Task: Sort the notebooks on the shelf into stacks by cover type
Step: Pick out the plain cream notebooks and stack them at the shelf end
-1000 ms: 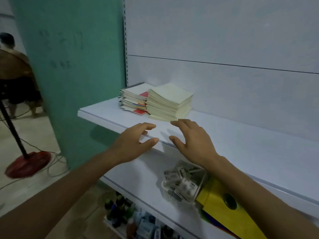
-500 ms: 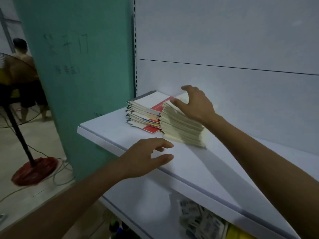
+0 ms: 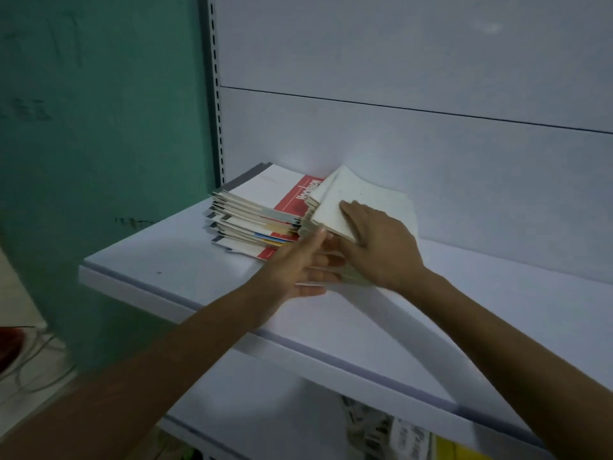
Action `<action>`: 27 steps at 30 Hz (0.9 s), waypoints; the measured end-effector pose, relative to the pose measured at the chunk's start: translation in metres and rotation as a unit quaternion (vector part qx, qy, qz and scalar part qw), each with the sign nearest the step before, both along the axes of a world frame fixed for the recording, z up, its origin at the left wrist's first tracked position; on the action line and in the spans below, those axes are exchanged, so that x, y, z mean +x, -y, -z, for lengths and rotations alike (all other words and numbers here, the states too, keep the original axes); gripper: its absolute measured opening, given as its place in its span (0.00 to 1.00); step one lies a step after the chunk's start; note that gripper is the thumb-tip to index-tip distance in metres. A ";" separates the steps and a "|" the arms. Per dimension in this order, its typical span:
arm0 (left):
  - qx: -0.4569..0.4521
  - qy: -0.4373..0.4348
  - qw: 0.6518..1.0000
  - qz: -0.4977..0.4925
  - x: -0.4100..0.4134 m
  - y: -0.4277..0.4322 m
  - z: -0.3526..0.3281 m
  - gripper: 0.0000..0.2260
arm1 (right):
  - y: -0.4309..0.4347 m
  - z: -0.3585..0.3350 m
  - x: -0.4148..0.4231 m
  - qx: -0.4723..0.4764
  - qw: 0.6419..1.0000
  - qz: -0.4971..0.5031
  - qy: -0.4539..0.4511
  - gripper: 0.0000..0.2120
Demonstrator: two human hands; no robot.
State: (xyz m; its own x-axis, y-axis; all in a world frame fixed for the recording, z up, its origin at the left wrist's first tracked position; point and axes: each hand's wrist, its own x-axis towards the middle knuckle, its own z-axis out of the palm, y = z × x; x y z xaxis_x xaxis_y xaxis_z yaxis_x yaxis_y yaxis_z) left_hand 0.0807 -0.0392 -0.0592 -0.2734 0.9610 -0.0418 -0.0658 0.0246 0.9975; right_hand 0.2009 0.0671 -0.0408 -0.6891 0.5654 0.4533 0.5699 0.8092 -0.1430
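Two stacks of notebooks lie side by side at the back left of the white shelf [image 3: 185, 260]. The left stack [image 3: 262, 210] has white and red printed covers with coloured spines. The right stack [image 3: 371, 194] has plain cream covers, and its top few notebooks are skewed and tilted up. My right hand [image 3: 381, 250] lies flat on top of the cream stack, fingers straight and pointing to the back left. My left hand [image 3: 302, 263] touches the cream stack's front left side with straight fingers, its thumb against the edge of the top notebooks.
A green wall [image 3: 99, 127] borders the shelf on the left. The white back panel [image 3: 398, 94] rises right behind the stacks. A lower shelf [image 3: 265, 410] holds packaged goods [image 3: 381, 429] and something yellow [image 3: 457, 451]. A red fan base [image 3: 10, 343] stands on the floor at left.
My left hand moved from the shelf's front edge up to the side of the cream stack. My right hand shifted from the stack's far top corner to lie flat over it. The view moved closer.
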 end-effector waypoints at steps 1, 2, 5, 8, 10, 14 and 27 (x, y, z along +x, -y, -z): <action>-0.005 0.056 0.998 0.020 -0.006 -0.001 0.001 0.25 | 0.013 0.008 0.004 0.024 0.999 -0.013 -0.042 0.33; -0.003 0.111 0.992 0.053 -0.010 0.000 0.000 0.27 | 0.027 0.018 0.008 0.059 0.995 -0.025 -0.078 0.31; 0.031 0.176 0.976 0.127 -0.025 0.003 -0.008 0.26 | 0.063 0.044 0.006 0.127 0.990 -0.037 -0.048 0.32; 0.018 0.057 0.995 0.078 -0.029 0.004 -0.008 0.14 | 0.081 0.054 0.000 0.072 0.996 -0.044 0.015 0.38; 0.028 0.023 0.997 0.065 -0.035 0.005 -0.001 0.09 | 0.086 0.044 0.000 -0.017 0.998 -0.059 -0.034 0.36; 0.061 0.040 0.996 0.047 -0.063 0.018 -0.006 0.06 | 0.065 -0.006 -0.012 -0.016 0.945 -0.042 -0.325 0.18; 0.089 0.061 0.994 -0.012 -0.158 0.045 -0.016 0.04 | 0.009 0.006 -0.028 0.073 0.967 0.242 0.041 0.36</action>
